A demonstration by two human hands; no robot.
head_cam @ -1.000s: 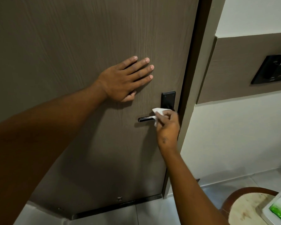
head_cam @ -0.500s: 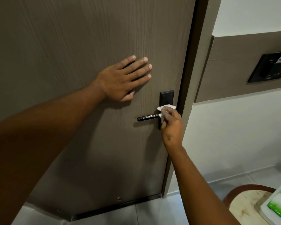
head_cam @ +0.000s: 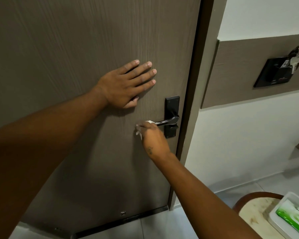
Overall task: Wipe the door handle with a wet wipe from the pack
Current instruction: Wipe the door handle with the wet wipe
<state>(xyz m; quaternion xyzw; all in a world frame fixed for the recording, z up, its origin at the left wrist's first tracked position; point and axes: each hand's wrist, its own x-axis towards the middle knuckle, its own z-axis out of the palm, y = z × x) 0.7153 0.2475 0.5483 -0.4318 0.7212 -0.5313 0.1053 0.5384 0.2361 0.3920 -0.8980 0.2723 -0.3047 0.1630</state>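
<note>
A black lever door handle (head_cam: 167, 121) on a black backplate (head_cam: 171, 106) sits near the right edge of the brown door (head_cam: 76, 49). My right hand (head_cam: 153, 137) is closed around a white wet wipe (head_cam: 139, 131) at the handle's free left tip. Most of the lever and its pivot are uncovered. My left hand (head_cam: 128, 83) lies flat on the door, fingers spread, above and left of the handle. The green wet wipe pack (head_cam: 293, 217) lies in a white tray (head_cam: 274, 219) at the bottom right.
The tray rests on a round wooden stool (head_cam: 254, 211) at the lower right. A dark door frame (head_cam: 193, 100) runs beside the handle. A black wall card holder with keys (head_cam: 280, 71) hangs to the right. Pale tiled floor (head_cam: 162, 226) lies below.
My right hand slid the wipe leftward along the lever, from the pivot end by the backplate to the free tip. The left hand stayed flat on the door.
</note>
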